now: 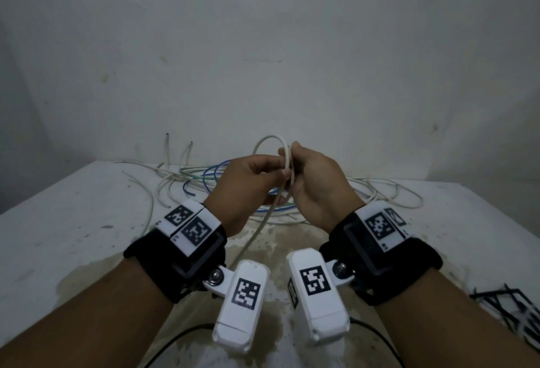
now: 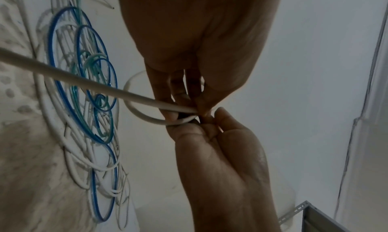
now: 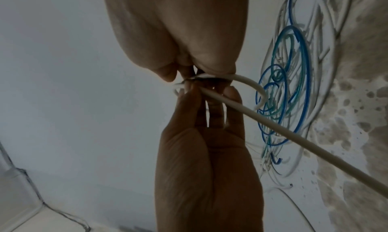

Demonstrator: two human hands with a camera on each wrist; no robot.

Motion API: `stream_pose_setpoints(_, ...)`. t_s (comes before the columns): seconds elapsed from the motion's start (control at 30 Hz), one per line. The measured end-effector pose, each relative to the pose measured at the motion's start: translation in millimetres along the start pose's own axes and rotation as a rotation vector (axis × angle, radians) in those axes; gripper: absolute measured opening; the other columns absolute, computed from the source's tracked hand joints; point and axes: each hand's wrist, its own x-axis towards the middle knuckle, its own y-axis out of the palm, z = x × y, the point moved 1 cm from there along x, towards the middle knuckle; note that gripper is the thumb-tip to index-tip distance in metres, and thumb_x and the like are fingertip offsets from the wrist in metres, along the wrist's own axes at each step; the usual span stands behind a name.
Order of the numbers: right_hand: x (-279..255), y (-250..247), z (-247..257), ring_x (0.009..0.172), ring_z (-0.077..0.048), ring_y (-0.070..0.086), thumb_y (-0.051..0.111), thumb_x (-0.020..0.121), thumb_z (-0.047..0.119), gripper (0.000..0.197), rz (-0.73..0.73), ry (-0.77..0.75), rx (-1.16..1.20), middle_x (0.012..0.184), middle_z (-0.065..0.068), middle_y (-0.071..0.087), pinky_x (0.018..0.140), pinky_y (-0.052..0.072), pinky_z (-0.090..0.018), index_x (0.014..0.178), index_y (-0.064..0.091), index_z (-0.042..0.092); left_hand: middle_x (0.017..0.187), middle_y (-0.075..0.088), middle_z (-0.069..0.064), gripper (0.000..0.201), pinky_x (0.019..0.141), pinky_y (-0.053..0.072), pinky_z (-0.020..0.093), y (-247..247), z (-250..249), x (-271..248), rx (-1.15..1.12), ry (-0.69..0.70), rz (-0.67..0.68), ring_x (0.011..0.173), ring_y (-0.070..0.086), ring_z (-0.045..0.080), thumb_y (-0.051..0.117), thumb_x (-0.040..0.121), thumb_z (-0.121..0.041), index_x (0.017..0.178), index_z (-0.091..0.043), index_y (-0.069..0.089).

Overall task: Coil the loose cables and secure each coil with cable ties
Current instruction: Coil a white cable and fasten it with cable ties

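Note:
A white cable (image 1: 271,141) rises in a small loop above my two hands, which meet over the middle of the white table (image 1: 73,221). My left hand (image 1: 263,176) pinches the cable where the loop crosses, thumb against curled fingers. My right hand (image 1: 298,163) grips the same crossing from the other side. The cable's loose tail (image 1: 257,233) drops toward me between my wrists. In the left wrist view the cable (image 2: 84,82) runs in from the left to the pinch of my left hand (image 2: 189,102). In the right wrist view my right hand (image 3: 189,73) closes on the loop (image 3: 247,83).
A tangle of blue, green and white cables (image 1: 201,180) lies on the table behind my hands, spreading right (image 1: 394,195). Black cable ties (image 1: 508,306) lie at the right edge. A thin black wire (image 1: 181,335) curves near the front. The wall stands close behind.

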Motion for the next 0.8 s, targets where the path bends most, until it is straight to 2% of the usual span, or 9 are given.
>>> stream_pose_setpoints(0.1,0,1,1,0.074,-0.018,0.059,0.041,0.101,0.029,0.03,-0.004,0.006,-0.121,0.081,-0.008,0.061,0.071,0.052,-0.029,0.094,0.059,0.005,0.094,0.073,0.012,0.018,0.062,0.056,0.026,-1,1,0,0.058,0.021,0.021,0.082,0.069,0.02,0.06,0.088,0.001,0.095,-0.01,0.073)
stream_pose_setpoints(0.17,1,1,2,0.079,-0.018,0.06,0.041,0.101,0.028,0.029,-0.006,-0.003,-0.169,0.084,-0.008,0.062,0.074,0.051,-0.027,0.095,0.059,0.006,0.093,0.073,0.01,0.017,0.06,0.055,0.025,-1,2,-1,0.104,0.044,0.036,0.081,0.069,0.017,0.062,0.087,0.0,0.098,-0.006,0.073)
stream_pose_setpoints(0.27,2,-1,2,0.072,-0.016,0.054,0.042,0.101,0.022,0.026,-0.033,-0.056,-0.191,0.079,-0.004,0.054,0.064,0.044,-0.026,0.088,0.061,0.009,0.089,0.073,0.01,0.013,0.06,0.056,0.025,0,4,0,0.184,0.094,0.033,0.072,0.067,0.012,0.064,0.086,-0.001,0.095,-0.006,0.073)
stream_pose_setpoints(0.37,3,-3,5,0.072,-0.018,0.054,0.044,0.099,0.017,0.023,-0.047,-0.065,-0.128,0.08,-0.004,0.05,0.066,0.047,-0.028,0.089,0.062,0.007,0.079,0.069,0.006,0.007,0.058,0.054,0.022,3,7,-2,0.281,0.133,0.031,0.062,0.061,0.005,0.064,0.087,-0.005,0.088,-0.008,0.07)
stream_pose_setpoints(0.47,4,-8,8,0.073,-0.018,0.053,0.044,0.1,0.019,0.026,-0.012,-0.07,-0.171,0.08,-0.004,0.049,0.061,0.045,-0.027,0.09,0.064,0.007,0.077,0.068,0.009,0.006,0.057,0.053,0.021,4,10,-1,0.33,0.166,0.013,0.059,0.06,0.006,0.067,0.086,-0.008,0.087,-0.002,0.067)
stream_pose_setpoints(0.53,4,-11,8,0.072,-0.017,0.052,0.043,0.1,0.023,0.028,0.011,-0.08,-0.202,0.079,-0.002,0.05,0.06,0.043,-0.026,0.089,0.065,0.009,0.078,0.069,0.01,0.006,0.056,0.053,0.02,5,10,0,0.361,0.198,0.016,0.06,0.06,0.006,0.067,0.086,-0.008,0.085,-0.002,0.068)
stream_pose_setpoints(0.63,5,-12,13,0.065,-0.015,0.049,0.042,0.101,0.022,0.03,0.02,-0.093,-0.098,0.069,-0.002,0.049,0.065,0.046,-0.028,0.087,0.064,0.005,0.076,0.068,0.003,0.005,0.054,0.05,0.016,6,15,-3,0.447,0.229,0.054,0.06,0.059,0.002,0.068,0.084,-0.008,0.08,-0.008,0.068)
stream_pose_setpoints(0.7,8,-16,20,0.057,-0.014,0.048,0.041,0.102,0.021,0.032,0.006,-0.104,0.011,0.062,-0.002,0.049,0.061,0.048,-0.028,0.087,0.062,0.002,0.074,0.065,0.0,0.008,0.055,0.052,0.018,7,23,-4,0.509,0.228,0.099,0.061,0.058,0.0,0.07,0.084,-0.011,0.077,-0.009,0.065)
stream_pose_setpoints(0.8,10,-22,30,0.051,-0.013,0.048,0.037,0.103,0.022,0.034,-0.003,-0.081,0.067,0.06,-0.003,0.047,0.052,0.048,-0.028,0.087,0.059,0.001,0.075,0.062,-0.009,0.006,0.062,0.052,0.02,7,32,-5,0.572,0.261,0.12,0.066,0.057,-0.002,0.068,0.086,-0.016,0.08,-0.015,0.064)
